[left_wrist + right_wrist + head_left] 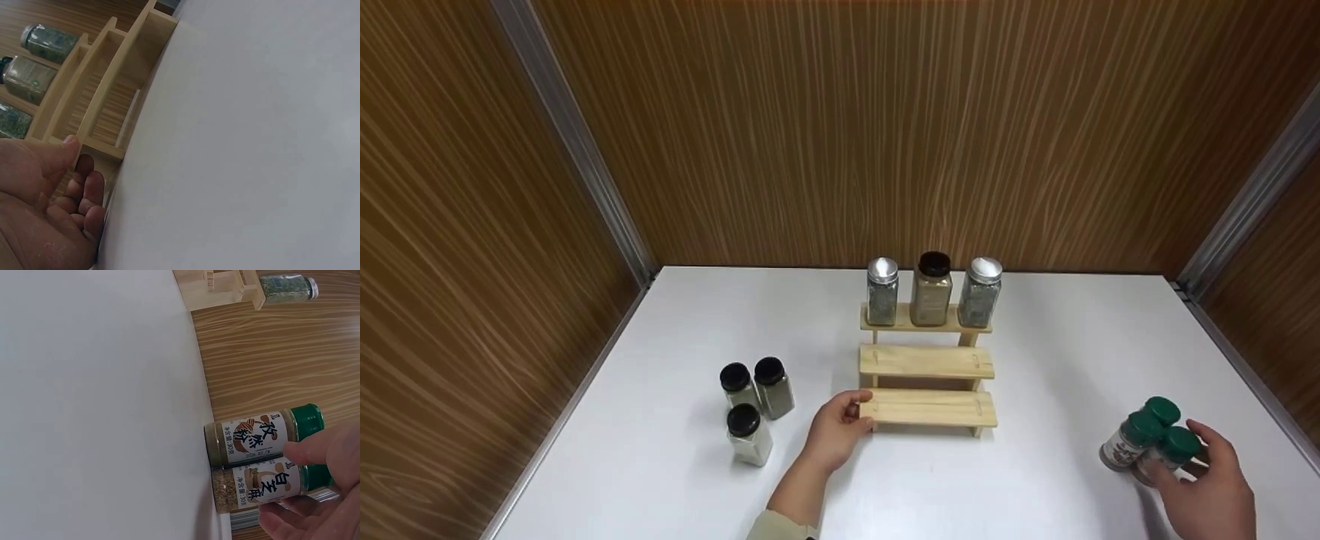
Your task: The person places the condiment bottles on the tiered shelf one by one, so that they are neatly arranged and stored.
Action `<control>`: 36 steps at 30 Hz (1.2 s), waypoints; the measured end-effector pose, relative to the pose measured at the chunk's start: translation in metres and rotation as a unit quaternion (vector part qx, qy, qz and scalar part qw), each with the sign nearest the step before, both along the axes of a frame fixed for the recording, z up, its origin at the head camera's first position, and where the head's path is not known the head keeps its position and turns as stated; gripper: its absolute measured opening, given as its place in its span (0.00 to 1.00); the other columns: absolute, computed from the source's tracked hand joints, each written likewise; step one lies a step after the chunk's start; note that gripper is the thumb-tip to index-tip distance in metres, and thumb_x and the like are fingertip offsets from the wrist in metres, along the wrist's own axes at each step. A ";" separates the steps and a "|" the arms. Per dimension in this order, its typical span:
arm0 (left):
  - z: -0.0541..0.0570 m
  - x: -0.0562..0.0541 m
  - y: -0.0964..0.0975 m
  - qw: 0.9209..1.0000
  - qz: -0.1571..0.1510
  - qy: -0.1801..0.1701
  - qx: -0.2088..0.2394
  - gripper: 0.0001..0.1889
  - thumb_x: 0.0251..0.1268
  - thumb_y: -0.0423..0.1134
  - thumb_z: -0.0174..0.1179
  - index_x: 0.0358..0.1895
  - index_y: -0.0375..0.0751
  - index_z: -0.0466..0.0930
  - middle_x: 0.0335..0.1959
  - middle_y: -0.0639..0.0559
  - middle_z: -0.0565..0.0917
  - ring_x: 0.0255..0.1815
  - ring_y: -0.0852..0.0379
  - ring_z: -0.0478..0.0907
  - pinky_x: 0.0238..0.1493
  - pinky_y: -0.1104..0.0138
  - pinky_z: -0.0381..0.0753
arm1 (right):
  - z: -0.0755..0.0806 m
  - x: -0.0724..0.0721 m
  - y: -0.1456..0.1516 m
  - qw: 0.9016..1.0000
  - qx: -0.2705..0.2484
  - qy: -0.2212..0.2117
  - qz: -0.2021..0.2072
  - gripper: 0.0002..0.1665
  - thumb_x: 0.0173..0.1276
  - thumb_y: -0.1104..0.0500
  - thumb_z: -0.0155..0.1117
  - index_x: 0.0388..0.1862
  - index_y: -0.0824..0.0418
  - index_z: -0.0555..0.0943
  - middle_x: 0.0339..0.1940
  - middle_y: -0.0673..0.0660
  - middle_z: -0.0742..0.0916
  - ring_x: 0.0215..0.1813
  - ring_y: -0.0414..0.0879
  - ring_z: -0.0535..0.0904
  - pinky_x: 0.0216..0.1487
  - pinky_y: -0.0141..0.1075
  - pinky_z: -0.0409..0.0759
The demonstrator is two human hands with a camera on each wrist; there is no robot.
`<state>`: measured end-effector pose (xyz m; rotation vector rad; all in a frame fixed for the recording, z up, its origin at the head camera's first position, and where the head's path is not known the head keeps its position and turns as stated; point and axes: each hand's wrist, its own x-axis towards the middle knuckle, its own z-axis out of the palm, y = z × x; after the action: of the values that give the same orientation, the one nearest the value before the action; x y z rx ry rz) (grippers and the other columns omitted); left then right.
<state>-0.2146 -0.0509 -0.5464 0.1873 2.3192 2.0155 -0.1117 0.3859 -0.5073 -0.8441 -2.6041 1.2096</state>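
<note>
A three-tier wooden rack (926, 362) stands mid-table. My left hand (836, 431) grips the left end of its lowest step, thumb on the step's edge and fingers curled beneath, as the left wrist view shows. On the right, my right hand (1211, 480) holds a green-capped spice jar (264, 484) of pale seeds between thumb and fingers. That jar stands upright on the table. Beside it is another green-capped jar (253, 437) with brown powder; a third green cap (1162, 410) shows behind in the head view.
Along the rack's top step stand two silver-capped jars, left (883, 292) and right (980, 292), with a black-capped jar (931, 291) between them. Three black-capped jars (750, 442) cluster left of the rack. Wood-grain panels (885, 135) enclose the white table (660, 480).
</note>
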 end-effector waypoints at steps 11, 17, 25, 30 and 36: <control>-0.002 0.000 0.000 1.000 0.000 0.000 0.001 0.20 0.63 0.20 0.67 0.59 0.27 0.82 0.42 0.46 0.82 0.43 0.55 0.77 0.44 0.69 0.79 | -0.011 -0.003 0.003 0.999 -0.019 0.018 -0.037 0.48 0.73 0.65 0.66 0.86 0.65 0.54 0.73 0.82 0.71 0.71 0.78 0.70 0.62 0.63 0.74; -0.002 0.001 -0.001 1.000 -0.013 0.008 0.013 0.20 0.64 0.19 0.66 0.60 0.25 0.81 0.42 0.44 0.83 0.42 0.56 0.77 0.43 0.70 0.79 | -0.003 0.000 -0.002 0.998 -0.002 0.043 -0.056 0.45 0.73 0.65 0.66 0.85 0.64 0.58 0.72 0.80 0.74 0.71 0.76 0.73 0.57 0.50 0.85; -0.003 0.000 -0.001 1.000 -0.011 0.014 0.018 0.20 0.63 0.19 0.66 0.59 0.24 0.81 0.41 0.42 0.83 0.40 0.57 0.77 0.42 0.70 0.79 | 0.022 0.007 -0.019 0.990 0.040 0.086 -0.100 0.42 0.78 0.66 0.60 0.86 0.61 0.57 0.76 0.74 0.72 0.74 0.73 0.71 0.67 0.64 0.73; -0.004 -0.001 -0.001 1.000 -0.010 0.013 0.016 0.20 0.62 0.19 0.67 0.59 0.24 0.81 0.40 0.43 0.83 0.40 0.58 0.77 0.42 0.70 0.79 | 0.041 0.012 -0.025 0.983 0.079 0.129 -0.100 0.40 0.79 0.64 0.60 0.86 0.58 0.59 0.73 0.72 0.75 0.72 0.71 0.73 0.70 0.57 0.75; -0.005 -0.002 -0.001 1.000 -0.013 0.018 0.019 0.20 0.63 0.19 0.66 0.59 0.23 0.80 0.41 0.42 0.83 0.41 0.57 0.77 0.42 0.70 0.79 | 0.059 0.008 -0.037 0.967 0.113 0.211 -0.085 0.39 0.74 0.65 0.67 0.82 0.55 0.68 0.66 0.68 0.83 0.62 0.53 0.81 0.51 0.14 0.70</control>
<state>-0.2164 -0.0523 -0.5512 0.2579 2.2880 2.0620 -0.1036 0.3485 -0.4487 -0.6614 -2.2204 0.9051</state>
